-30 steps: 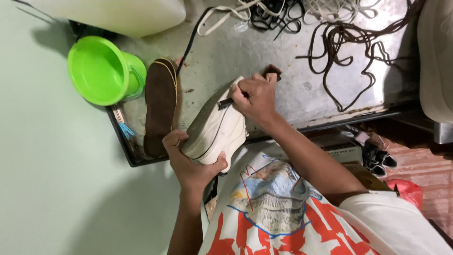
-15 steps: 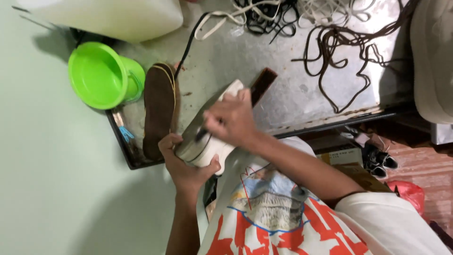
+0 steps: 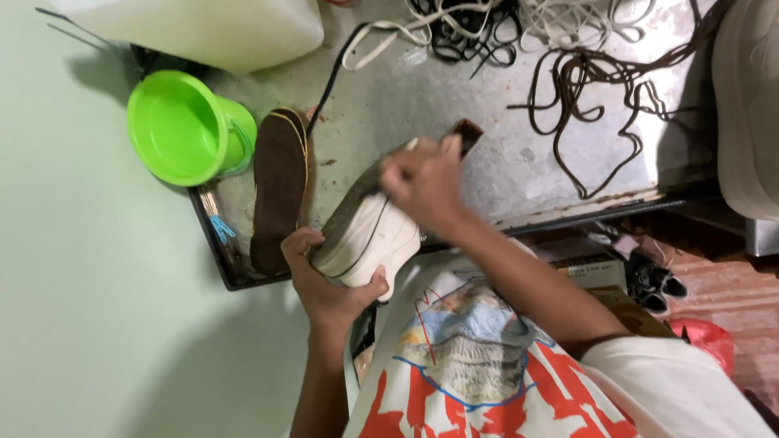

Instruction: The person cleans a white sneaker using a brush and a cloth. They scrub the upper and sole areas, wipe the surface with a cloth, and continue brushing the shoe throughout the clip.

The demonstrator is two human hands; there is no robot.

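**Shoe held over the near table edge**

Over the near edge of the metal table (image 3: 519, 170), the left hand (image 3: 329, 284) is gripping the heel of the white shoe (image 3: 369, 239), fingers closed around it. The right hand (image 3: 426, 182) is now lying closed on the shoe's upper, further toward the toe than half a second ago. A brown insole (image 3: 278, 186) is lying just beside, near the green bowl (image 3: 182, 130). Open room is remaining right of the shoe, before the brown laces (image 3: 592, 97).

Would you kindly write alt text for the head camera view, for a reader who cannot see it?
A person's left hand grips a white shoe sole-up over a metal tray, while the right hand presses a brush to it. A brown insole, green cup and tangled laces lie nearby.
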